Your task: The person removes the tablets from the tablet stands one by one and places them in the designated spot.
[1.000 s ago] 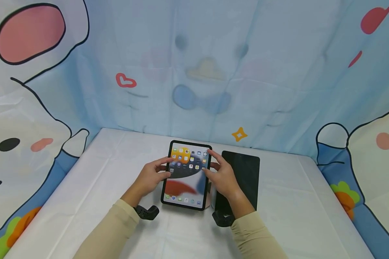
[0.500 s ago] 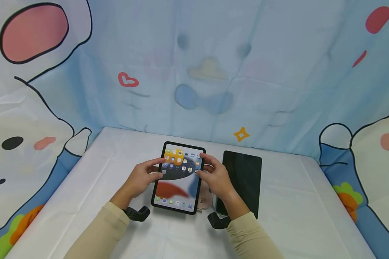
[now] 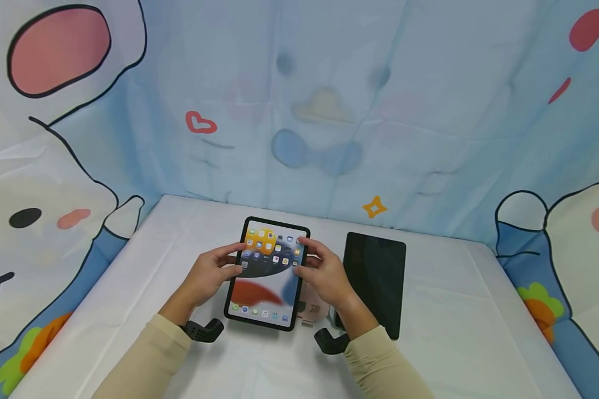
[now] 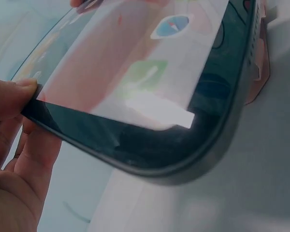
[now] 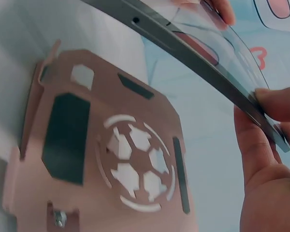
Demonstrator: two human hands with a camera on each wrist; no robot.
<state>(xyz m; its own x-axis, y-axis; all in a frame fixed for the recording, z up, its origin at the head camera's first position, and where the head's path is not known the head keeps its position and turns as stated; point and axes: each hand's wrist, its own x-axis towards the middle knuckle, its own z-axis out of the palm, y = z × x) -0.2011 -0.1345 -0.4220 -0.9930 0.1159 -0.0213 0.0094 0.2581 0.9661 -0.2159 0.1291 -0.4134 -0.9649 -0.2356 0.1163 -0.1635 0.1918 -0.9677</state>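
Note:
Both hands hold a black-rimmed tablet (image 3: pixel 264 285) with its lit home screen facing up, tilted toward the person. The left hand (image 3: pixel 207 274) grips its left long edge, thumb on the glass and fingers underneath, as the left wrist view shows. On the opposite edge the right hand (image 3: pixel 326 274) pinches it the same way; its thumb (image 5: pixel 280 104) shows over the screen in the right wrist view. A pink tablet stand (image 5: pixel 101 96), with round cutouts and dark pads, stands on the table close beside the tablet, which partly covers it in the head view. A gap separates them in the right wrist view.
A second tablet (image 3: pixel 379 277) with a black screen is at the right, partly behind the right forearm. White cloth covers the table (image 3: pixel 459 321). A printed blue curtain (image 3: pixel 239 183) rises behind it. Black wrist cameras (image 3: pixel 204 331) sit on both wrists.
Both hands have carried the lit tablet to the left, away from over the stand, and more of the pink stand shows. The black-screen tablet stays beside the stand.

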